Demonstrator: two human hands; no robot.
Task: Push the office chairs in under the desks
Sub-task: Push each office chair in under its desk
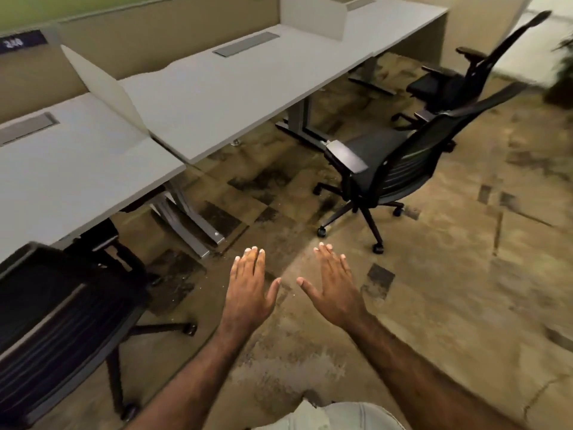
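Three black mesh-backed office chairs on castors stand along a row of three pale grey desks. The nearest chair (55, 330), at 8 o'clock, is cut off by the left edge, its seat hidden under the nearest desk (62, 169). The middle chair (384, 169), at 1 o'clock, stands well apart from the middle desk (232, 97) on the mottled brown carpet (465, 274), backrest toward the camera. The far chair (459, 76), at 2 o'clock, is blurred and partly hidden behind the middle chair, beside the far desk (397, 23). The left hand (249, 293) and right hand (335, 290) hover at centre, fingers straight, palms down, holding nothing. Two white divider panels (108, 91) separate the desks. A dark sign (18, 43) at 10 o'clock is unreadable.
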